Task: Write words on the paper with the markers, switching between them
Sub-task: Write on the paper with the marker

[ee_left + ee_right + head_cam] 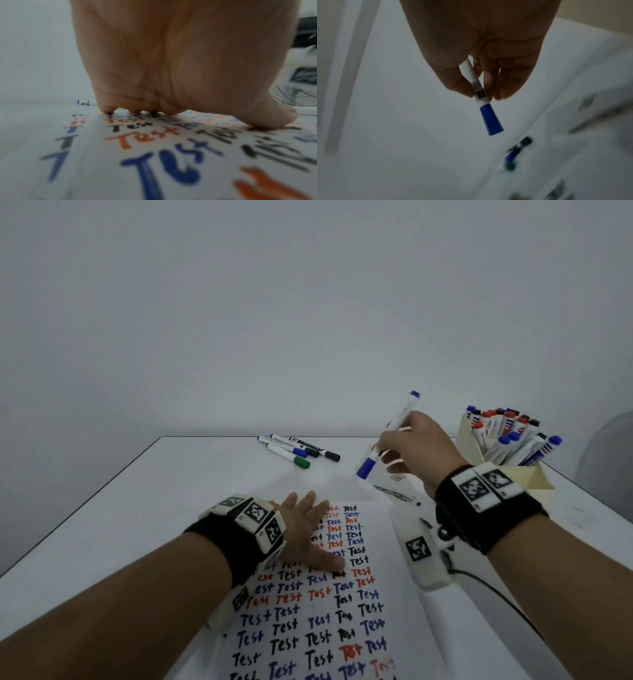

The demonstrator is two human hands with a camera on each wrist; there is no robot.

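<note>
One capped blue marker point(387, 436) in right hand point(416, 445); seemingly airborne

Paper point(359, 611): near rows cut off by the bottom edge of the head view; words at its far left corner hidden under the left hand point(305, 529). Loose markers point(517, 152) at the worktop's far edge smeared by blur in the right wrist view. Printing on the blue marker point(387, 436) too small to read. Lower parts of markers in the holder point(472, 443) concealed.
</note>
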